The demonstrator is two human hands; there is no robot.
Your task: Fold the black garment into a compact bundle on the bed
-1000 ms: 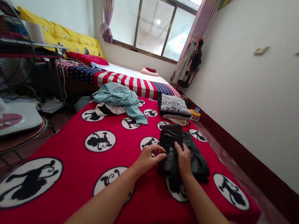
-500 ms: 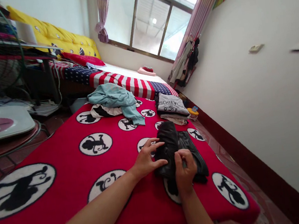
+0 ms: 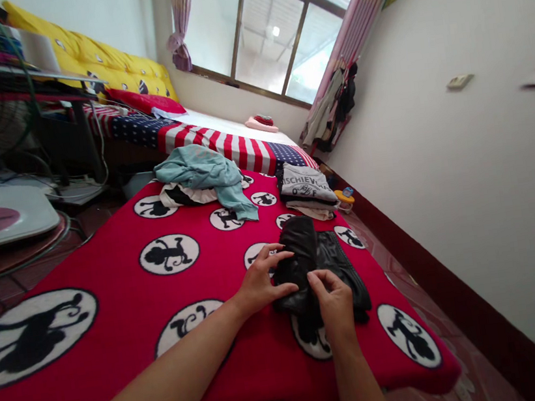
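A shiny black leather-look garment [image 3: 302,248] lies partly folded over itself on the red blanket, with its flatter half on the right. My left hand [image 3: 262,281] rests at the garment's left edge, fingers spread and thumb apart, the tips touching the material. Close by on the right, my right hand [image 3: 333,294] pinches the fold between thumb and forefinger, its other fingers curled in. Its fingertips hide a small part of the garment.
The red blanket [image 3: 216,260] has monkey figures in white ovals. Beyond lie a crumpled light-blue top [image 3: 202,173] and a stack of folded clothes [image 3: 305,185]. A fan base [image 3: 7,208] stands at left; a white wall [image 3: 480,166] rises at right.
My right hand has turned from a loose fist into a pinch on the garment's fold. My left hand has stayed almost in place.
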